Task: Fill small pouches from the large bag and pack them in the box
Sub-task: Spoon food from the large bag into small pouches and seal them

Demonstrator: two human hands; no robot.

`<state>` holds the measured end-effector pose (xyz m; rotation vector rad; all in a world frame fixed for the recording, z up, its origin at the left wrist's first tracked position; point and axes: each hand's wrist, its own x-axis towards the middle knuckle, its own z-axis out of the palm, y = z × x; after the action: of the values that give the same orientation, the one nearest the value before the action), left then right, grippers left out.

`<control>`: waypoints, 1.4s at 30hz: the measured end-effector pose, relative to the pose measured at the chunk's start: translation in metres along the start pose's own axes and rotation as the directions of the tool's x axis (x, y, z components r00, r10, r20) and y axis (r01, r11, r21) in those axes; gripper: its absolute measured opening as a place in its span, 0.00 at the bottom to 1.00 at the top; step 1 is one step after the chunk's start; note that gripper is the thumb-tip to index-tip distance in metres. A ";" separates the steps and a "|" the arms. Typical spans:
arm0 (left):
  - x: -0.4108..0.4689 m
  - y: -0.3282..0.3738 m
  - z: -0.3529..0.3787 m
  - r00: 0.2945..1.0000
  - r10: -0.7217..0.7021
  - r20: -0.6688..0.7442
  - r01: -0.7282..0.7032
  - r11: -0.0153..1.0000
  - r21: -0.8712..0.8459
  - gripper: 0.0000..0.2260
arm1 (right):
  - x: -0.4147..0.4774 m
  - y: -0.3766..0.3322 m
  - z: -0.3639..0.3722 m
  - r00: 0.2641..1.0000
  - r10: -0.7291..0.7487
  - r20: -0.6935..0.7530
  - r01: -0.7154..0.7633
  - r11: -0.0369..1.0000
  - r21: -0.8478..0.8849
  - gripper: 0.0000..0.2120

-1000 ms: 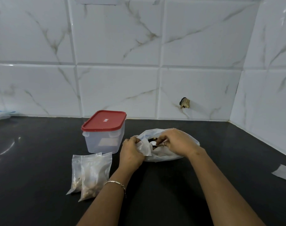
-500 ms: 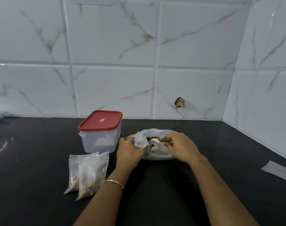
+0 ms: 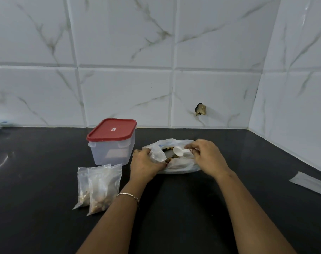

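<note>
The large white plastic bag (image 3: pixel 180 165) lies open on the black counter, brown pieces showing inside. My left hand (image 3: pixel 144 165) grips the bag's left edge, along with what looks like a small clear pouch (image 3: pixel 158 154). My right hand (image 3: pixel 208 156) pinches the handle of a white plastic scoop (image 3: pixel 179 151), whose bowl sits over the bag's mouth. Two filled clear pouches (image 3: pixel 101 187) lie side by side to the left. Behind them stands the clear box (image 3: pixel 111 150), closed with a red lid (image 3: pixel 111 130).
The black counter (image 3: pixel 46 180) meets white marble-tiled walls at the back and right. A flat clear pouch or strip (image 3: pixel 310 183) lies at the right edge. A small chipped hole (image 3: pixel 200 109) marks the back wall.
My right hand has lifted the white scoop into view at the bag's mouth. My left hand has kept its hold on the bag's left edge.
</note>
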<state>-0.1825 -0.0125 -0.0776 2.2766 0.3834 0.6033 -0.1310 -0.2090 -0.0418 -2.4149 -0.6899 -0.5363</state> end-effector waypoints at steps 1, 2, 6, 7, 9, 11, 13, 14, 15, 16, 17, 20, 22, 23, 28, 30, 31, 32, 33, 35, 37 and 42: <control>0.001 -0.001 0.000 1.000 -0.004 0.013 0.004 1.000 0.006 0.32 | 0.000 0.001 0.003 1.000 -0.003 -0.007 0.003 1.000 -0.027 0.12; 0.002 -0.002 -0.001 1.000 -0.008 0.026 0.008 1.000 0.011 0.33 | 0.001 0.002 0.006 1.000 -0.006 -0.008 0.006 0.998 -0.067 0.14; 0.001 -0.004 -0.003 0.998 0.010 0.056 -0.011 1.000 0.019 0.34 | 0.002 0.003 0.013 0.999 -0.037 -0.012 0.034 0.983 -0.181 0.18; 0.001 -0.004 -0.003 0.998 0.019 0.058 -0.021 0.999 0.025 0.34 | 0.002 0.003 0.014 0.998 -0.063 0.002 0.062 0.978 -0.198 0.19; 0.000 -0.004 -0.003 0.998 0.031 0.057 -0.033 0.999 0.034 0.33 | 0.002 0.001 0.017 0.991 -0.122 0.056 0.132 0.965 -0.227 0.19; 0.000 -0.004 -0.003 0.998 0.030 0.062 -0.032 0.999 0.035 0.33 | 0.002 -0.002 0.017 0.985 -0.146 0.086 0.165 0.945 -0.283 0.19; 0.001 -0.005 -0.004 0.997 0.027 0.075 -0.030 0.999 0.034 0.34 | 0.004 -0.004 0.016 0.988 -0.136 0.071 0.152 0.923 -0.354 0.19; 0.001 -0.005 -0.004 0.997 0.024 0.078 -0.027 0.999 0.031 0.35 | 0.005 -0.005 0.015 0.992 -0.113 0.064 0.129 0.921 -0.367 0.19; 0.000 -0.005 -0.003 0.997 0.020 0.079 -0.022 0.999 0.024 0.35 | 0.006 -0.006 0.015 0.995 -0.073 0.065 0.092 0.932 -0.350 0.19; 0.000 -0.005 -0.003 0.997 0.015 0.078 -0.016 1.000 0.015 0.35 | 0.006 -0.007 0.014 0.997 -0.015 0.080 0.039 0.952 -0.304 0.18; 0.000 -0.004 -0.002 0.997 0.009 0.078 -0.009 1.000 0.006 0.35 | 0.008 -0.008 0.013 0.993 0.050 0.107 -0.024 0.972 -0.234 0.18; 0.000 -0.004 -0.001 0.997 0.005 0.079 -0.005 1.000 -0.003 0.35 | 0.010 -0.006 0.011 0.959 0.186 0.216 -0.195 0.981 0.018 0.19; -0.001 -0.004 -0.001 0.997 0.009 0.072 -0.009 1.000 0.002 0.35 | 0.010 -0.003 0.009 0.930 0.246 0.274 -0.300 0.937 0.179 0.18; -0.002 -0.004 -0.001 0.998 0.009 0.066 -0.009 1.000 0.003 0.35 | 0.010 -0.003 0.008 0.913 0.271 0.305 -0.350 0.904 0.245 0.18; -0.004 -0.003 0.001 0.999 0.020 0.028 -0.020 1.000 0.007 0.36 | 0.010 -0.005 0.005 0.854 0.335 0.399 -0.483 0.796 0.366 0.18; -0.004 -0.002 0.001 1.000 0.016 0.016 -0.016 1.000 -0.008 0.37 | 0.010 -0.006 0.004 0.847 0.334 0.413 -0.488 0.795 0.360 0.18; -0.005 -0.001 0.001 1.000 0.015 0.009 -0.015 1.000 -0.019 0.37 | 0.010 -0.007 0.004 0.844 0.333 0.420 -0.490 0.796 0.355 0.18; -0.005 -0.001 0.001 1.000 0.016 0.003 -0.016 1.000 -0.025 0.38 | 0.010 -0.007 0.004 0.843 0.336 0.421 -0.493 0.795 0.353 0.18; -0.006 0.000 0.001 1.000 0.019 -0.002 -0.019 0.999 -0.028 0.38 | 0.010 -0.007 0.004 0.842 0.339 0.420 -0.497 0.791 0.357 0.18; -0.006 0.001 0.001 1.000 0.022 -0.004 -0.022 0.999 -0.034 0.38 | 0.009 -0.008 0.005 0.843 0.339 0.417 -0.497 0.787 0.366 0.18; -0.006 0.001 0.000 1.000 0.023 0.003 -0.023 0.999 -0.037 0.38 | 0.009 -0.009 0.005 0.845 0.339 0.413 -0.496 0.786 0.369 0.20; -0.007 0.002 -0.001 0.999 0.038 0.005 -0.038 0.997 -0.065 0.37 | 0.008 -0.010 0.007 0.833 0.358 0.422 -0.522 0.763 0.381 0.17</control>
<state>-0.1884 -0.0162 -0.0782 2.2273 0.3133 0.6191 -0.1295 -0.1947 -0.0393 -2.0826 -0.2912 0.2294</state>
